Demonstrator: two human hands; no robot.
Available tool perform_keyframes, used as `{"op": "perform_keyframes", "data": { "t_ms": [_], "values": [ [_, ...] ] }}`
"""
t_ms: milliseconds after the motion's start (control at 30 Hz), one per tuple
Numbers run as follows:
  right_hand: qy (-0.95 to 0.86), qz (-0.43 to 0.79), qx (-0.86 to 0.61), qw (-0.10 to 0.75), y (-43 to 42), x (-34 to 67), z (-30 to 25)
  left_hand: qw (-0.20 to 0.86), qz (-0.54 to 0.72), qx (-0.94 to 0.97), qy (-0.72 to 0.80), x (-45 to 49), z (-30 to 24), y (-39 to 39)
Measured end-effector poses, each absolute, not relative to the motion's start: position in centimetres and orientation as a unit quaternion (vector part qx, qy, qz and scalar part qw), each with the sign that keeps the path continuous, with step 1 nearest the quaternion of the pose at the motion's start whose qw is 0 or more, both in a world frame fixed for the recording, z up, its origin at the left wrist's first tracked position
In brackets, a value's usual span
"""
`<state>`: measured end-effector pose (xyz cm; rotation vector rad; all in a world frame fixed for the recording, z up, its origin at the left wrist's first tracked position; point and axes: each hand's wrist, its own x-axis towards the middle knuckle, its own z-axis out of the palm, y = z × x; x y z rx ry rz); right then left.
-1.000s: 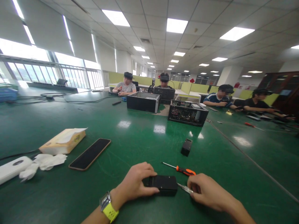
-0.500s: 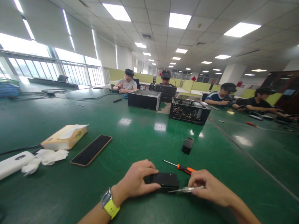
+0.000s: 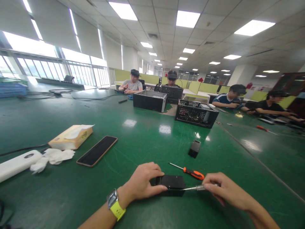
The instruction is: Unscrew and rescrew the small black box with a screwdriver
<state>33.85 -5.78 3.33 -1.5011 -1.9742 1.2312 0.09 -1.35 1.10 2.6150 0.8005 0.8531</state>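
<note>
My left hand [image 3: 147, 181] grips the left end of a small black box [image 3: 173, 183] lying on the green table, its fingers along the far side and its thumb at the near edge. Pinched in my right hand [image 3: 222, 187] is a screwdriver with a clear handle [image 3: 199, 188]. Its thin shaft points left, and the tip meets the near right edge of the box, around the seam below the top face. Just beyond, an orange and black screwdriver [image 3: 194, 173] rests on the table. A second small black box [image 3: 194, 148] stands farther back to the right.
To the left lie a phone [image 3: 97, 151], a tissue pack [image 3: 71, 138], crumpled tissues [image 3: 56, 156] and a white device [image 3: 20, 165]. Two computer cases [image 3: 149, 102] [image 3: 196, 116] stand farther back. Several people sit around the far side. Another screwdriver [image 3: 265, 130] lies at the right.
My right hand has turned slightly and shifted right, bringing the screwdriver tip up from below the box's near side to its edge. My left hand keeps its hold. The view has swung a little left.
</note>
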Motion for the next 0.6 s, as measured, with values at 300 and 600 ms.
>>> {"op": "perform_keyframes", "data": {
  "t_ms": [300, 600],
  "values": [
    [-0.566, 0.577, -0.550, 0.209, -4.8, 32.8, 0.9, 0.123, 0.294, 0.906, 0.279, 0.1, 1.0, -1.6],
    [-0.661, 0.489, -0.526, 0.217, -4.5, 32.9, 1.3, 0.129, 0.285, 0.904, 0.290, 0.3, 1.1, -1.7]
  ]
}}
